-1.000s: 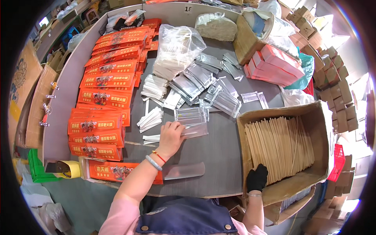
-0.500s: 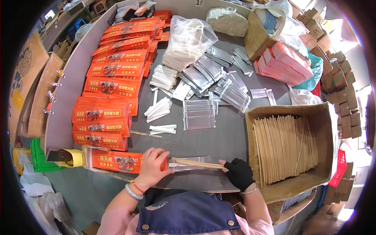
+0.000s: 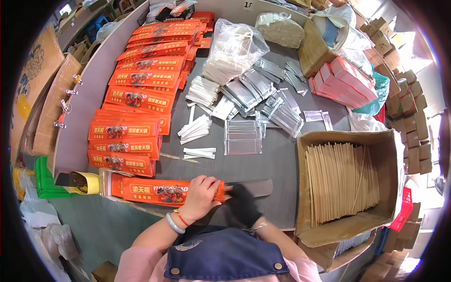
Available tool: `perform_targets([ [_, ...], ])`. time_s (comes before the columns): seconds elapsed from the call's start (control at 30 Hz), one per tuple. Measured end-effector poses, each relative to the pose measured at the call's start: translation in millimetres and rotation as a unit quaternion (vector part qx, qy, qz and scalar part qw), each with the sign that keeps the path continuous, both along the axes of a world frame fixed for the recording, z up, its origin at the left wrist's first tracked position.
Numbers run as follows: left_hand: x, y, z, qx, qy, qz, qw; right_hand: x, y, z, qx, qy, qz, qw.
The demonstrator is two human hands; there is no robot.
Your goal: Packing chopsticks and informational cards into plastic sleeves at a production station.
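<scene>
My left hand (image 3: pixel 203 195) is closed on the right end of a red printed paper sleeve (image 3: pixel 152 190) at the table's front edge. It lies over another red sleeve, whose left end shows. Close beside it, at the sleeve's right end, is my right hand (image 3: pixel 242 205) in a black fingerless glove. Motion smears that hand, and its grip cannot be made out. A flat dark grey strip (image 3: pixel 259 187) lies on the table just beyond the glove. No chopsticks show in either hand.
Overlapping stacks of red sleeves (image 3: pixel 141 98) fill the left side. Silver packets (image 3: pixel 243 137) and white paper packets (image 3: pixel 195 128) lie mid-table. A cardboard box (image 3: pixel 300 188) of wooden chopsticks (image 3: pixel 343 183) stands right. Yellow tape roll (image 3: pixel 89 182) sits at the front left corner.
My right hand has moved left to the sleeve. The chopsticks and clear packet at the sleeve's right end have gone from sight. The sleeve and my left hand have shifted right.
</scene>
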State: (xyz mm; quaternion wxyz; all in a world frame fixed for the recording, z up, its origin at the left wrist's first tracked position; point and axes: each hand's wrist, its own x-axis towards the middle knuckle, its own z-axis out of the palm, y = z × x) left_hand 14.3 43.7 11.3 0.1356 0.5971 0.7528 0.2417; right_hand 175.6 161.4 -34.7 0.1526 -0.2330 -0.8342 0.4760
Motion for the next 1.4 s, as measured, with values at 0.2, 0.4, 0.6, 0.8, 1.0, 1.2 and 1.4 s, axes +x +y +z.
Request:
perform_targets([
  [0.2, -12, 6, 21, -0.011, 0.083, -0.081, 0.993, 2, 26, 61, 0.242, -0.054, 0.002, 0.969],
  [0.4, -89, 18, 82, -0.015, 0.115, -0.169, 0.979, 19, 49, 83, 0.265, -0.124, -0.025, 0.956],
  [0.6, -85, -22, 43, 0.012, 0.062, 0.174, 0.983, 33, 53, 91, 0.251, -0.130, -0.049, 0.958],
  [0.8, -15, -43, -15, -0.053, -0.036, 0.251, 0.966, 33, 43, 95, 0.291, -0.151, 0.005, 0.945],
  [1.0, -22, -41, -11, -0.043, -0.093, 0.249, 0.963, 29, 39, 88, 0.248, -0.186, 0.085, 0.947],
  [1.2, -37, -38, -13, -0.063, -0.094, 0.183, 0.976, -28, -8, 44, 0.245, -0.070, 0.119, 0.960],
  [1.4, -82, 22, -10, 0.115, 0.055, 0.155, 0.980, 71, 73, 55, 0.258, -0.108, -0.159, 0.947],
])
